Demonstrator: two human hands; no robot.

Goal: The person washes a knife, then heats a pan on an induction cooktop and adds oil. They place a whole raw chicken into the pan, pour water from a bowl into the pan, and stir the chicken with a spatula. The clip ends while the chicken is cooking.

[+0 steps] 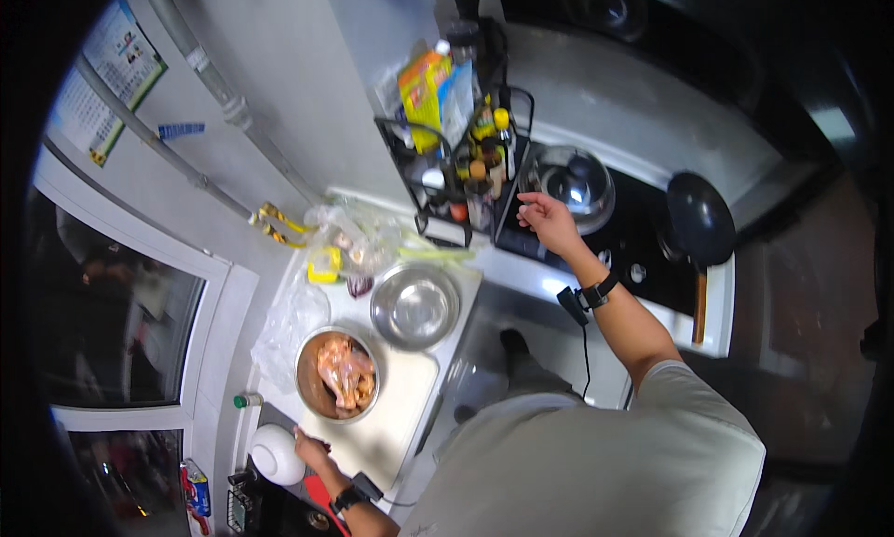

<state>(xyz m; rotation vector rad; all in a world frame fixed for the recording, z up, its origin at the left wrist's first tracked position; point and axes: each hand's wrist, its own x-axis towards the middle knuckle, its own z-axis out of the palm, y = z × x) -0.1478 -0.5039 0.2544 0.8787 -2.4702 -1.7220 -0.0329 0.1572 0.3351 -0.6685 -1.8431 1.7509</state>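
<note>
My left hand [313,450] is at the rim of a white bowl [276,455], with its fingers and thumb at the edge. Beside it, on a pale cutting board [391,404], stands a metal bowl [299,383] holding pieces of raw meat [343,376] that look like poultry. An empty-looking stainless steel basin [415,306] sits just beyond. My right hand [548,219] hovers over the near edge of the black cooktop [632,215], holding nothing, fingers loosely bent and apart. Close by, a shiny metal pot or basin [576,188] rests on the cooktop.
A dark wok [700,215] with a wooden handle stands at the right. Behind the counter corner, a black rack [419,181] holds bottles and packets. Plastic bags [349,240] and green stalks [436,253] lie by the wall. A red utensil [318,494] and a green-capped jar [246,401] are near my left hand.
</note>
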